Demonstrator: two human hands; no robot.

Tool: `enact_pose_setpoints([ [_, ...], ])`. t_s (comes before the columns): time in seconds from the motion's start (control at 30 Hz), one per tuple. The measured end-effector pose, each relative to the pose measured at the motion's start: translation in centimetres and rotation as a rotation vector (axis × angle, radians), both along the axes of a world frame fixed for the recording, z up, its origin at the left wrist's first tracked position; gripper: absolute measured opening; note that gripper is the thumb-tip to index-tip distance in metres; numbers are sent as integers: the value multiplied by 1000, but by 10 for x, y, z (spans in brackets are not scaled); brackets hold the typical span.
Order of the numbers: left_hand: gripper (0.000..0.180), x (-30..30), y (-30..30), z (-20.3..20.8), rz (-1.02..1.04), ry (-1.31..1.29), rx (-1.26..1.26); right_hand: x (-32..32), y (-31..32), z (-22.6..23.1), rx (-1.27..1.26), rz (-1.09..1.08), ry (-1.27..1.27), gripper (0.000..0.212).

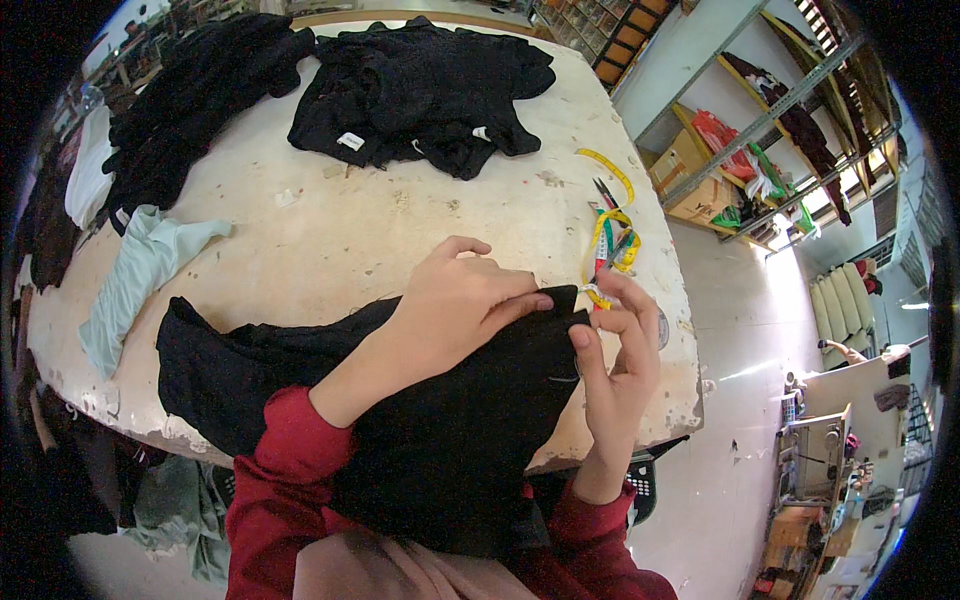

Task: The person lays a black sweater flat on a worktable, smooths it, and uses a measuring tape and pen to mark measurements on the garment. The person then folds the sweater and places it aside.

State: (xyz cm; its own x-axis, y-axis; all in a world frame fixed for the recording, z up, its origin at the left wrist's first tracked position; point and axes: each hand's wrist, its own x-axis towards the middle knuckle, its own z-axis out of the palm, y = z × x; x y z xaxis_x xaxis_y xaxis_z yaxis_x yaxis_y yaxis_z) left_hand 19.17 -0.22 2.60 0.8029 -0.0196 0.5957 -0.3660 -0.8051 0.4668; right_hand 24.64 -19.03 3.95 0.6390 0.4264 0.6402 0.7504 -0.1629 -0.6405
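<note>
I see the left hand [455, 305] pressing flat on the black cloth [440, 420] at the table [330, 240] edge; the right hand [618, 345] pinches its fold, near the tape [610, 235]

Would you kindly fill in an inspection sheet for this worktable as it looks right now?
Surface: worn, stained pale table with chipped edges.
Job's things: black garment draped over the near edge; left hand presses on it, right hand pinches its edge.
Clutter: yellow measuring tape, small snips, black clothing pile, second dark pile, pale green cloth.
Grip: left hand lies flat on the fabric; right hand's fingers are closed on the fabric.
Cables: nothing seen.
Surroundings: metal shelving with boxes and cloth on the right; a sewing machine on the floor side.
</note>
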Motion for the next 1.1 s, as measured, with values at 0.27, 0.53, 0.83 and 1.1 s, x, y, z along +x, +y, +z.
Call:
enact_pose_setpoints([
  [0.27,12,-6,0,-7,-133,206,-447,7,9,4,152,215,602,33],
  [0.53,21,-76,86,-50,-207,454,-24,50,-59,-32,211,-48,379,12],
  [0.83,19,-86,67,-75,-36,417,234,60,-100,-48,300,-1,336,11],
  [1.1,21,-114,86,-72,-21,261,-371,55,-135,-61,369,-5,208,6],
])
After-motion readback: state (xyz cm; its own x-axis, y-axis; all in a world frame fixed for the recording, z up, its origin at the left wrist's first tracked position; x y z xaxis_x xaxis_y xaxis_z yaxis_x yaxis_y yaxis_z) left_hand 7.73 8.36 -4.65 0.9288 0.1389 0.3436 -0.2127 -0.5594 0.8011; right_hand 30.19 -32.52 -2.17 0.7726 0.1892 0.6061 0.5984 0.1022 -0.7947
